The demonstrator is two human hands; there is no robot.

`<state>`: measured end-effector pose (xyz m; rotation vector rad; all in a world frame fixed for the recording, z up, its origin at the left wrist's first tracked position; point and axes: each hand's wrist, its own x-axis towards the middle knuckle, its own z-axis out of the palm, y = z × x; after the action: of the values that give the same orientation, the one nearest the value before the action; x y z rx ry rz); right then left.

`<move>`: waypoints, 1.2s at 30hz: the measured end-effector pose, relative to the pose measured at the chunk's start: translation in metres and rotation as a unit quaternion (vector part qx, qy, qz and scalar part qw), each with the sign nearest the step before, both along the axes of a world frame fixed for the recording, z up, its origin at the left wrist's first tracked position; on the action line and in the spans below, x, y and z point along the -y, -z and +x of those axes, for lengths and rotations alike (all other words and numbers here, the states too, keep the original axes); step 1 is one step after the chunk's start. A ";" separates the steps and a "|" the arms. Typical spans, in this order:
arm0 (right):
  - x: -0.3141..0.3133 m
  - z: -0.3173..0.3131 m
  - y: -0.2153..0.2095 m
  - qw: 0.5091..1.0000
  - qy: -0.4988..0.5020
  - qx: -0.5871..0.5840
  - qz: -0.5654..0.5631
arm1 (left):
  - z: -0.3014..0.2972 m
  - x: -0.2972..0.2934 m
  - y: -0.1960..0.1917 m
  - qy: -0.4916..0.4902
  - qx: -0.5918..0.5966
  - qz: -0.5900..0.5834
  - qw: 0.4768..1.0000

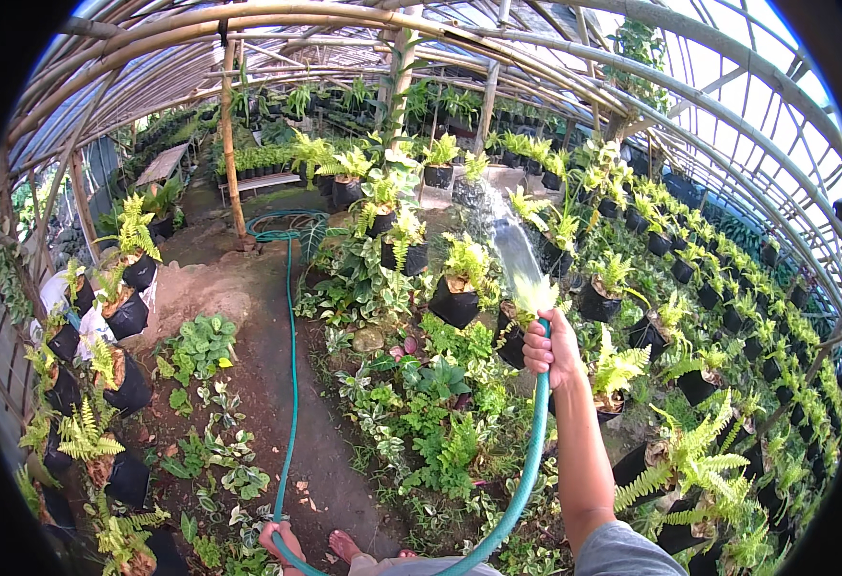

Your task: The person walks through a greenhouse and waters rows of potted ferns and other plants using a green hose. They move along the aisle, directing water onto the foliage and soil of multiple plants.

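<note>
where the dirt path runs between rows of potted ferns in a bamboo-framed greenhouse, the right hand (553,348) is raised and closed around the end of a green hose (526,461), fingers wrapped tight about it. a spray of water (507,235) fans out from the hose end, up and away over the ferns in black grow bags (454,302). the hose curves down from that hand to the bottom of the view, where the left hand (282,542) grips it low, near a bare foot (344,547). from there the hose trails away along the dirt path (258,384) toward a bamboo post (232,144). low leafy plants (421,403) fill the ground under the raised hand.
</note>
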<state>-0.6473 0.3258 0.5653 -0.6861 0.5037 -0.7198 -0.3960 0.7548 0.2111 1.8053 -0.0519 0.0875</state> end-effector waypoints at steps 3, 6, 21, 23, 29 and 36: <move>0.000 -0.001 -0.001 1.000 -0.004 -0.001 0.003 | -0.003 0.002 -0.006 0.010 0.020 -0.025 0.999; 0.001 -0.004 -0.001 1.000 -0.006 0.001 0.000 | -0.005 0.004 -0.014 0.010 0.014 -0.028 0.999; 0.001 -0.017 -0.003 1.000 -0.020 0.016 0.000 | -0.010 0.011 -0.017 0.007 0.043 -0.039 0.998; 0.002 -0.020 -0.003 1.000 -0.018 0.008 -0.005 | -0.012 0.012 -0.019 0.014 0.045 -0.038 0.998; 0.004 -0.033 0.001 1.000 -0.009 -0.005 -0.008 | -0.016 0.015 -0.015 0.028 0.038 -0.071 0.996; 0.006 -0.060 0.005 0.999 0.015 0.037 0.021 | -0.019 0.017 -0.014 0.033 0.043 -0.086 0.995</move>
<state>-0.7072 0.3198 0.5598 -0.6113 0.4600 -0.7587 -0.4145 0.7380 0.2250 1.6264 -0.1607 0.1195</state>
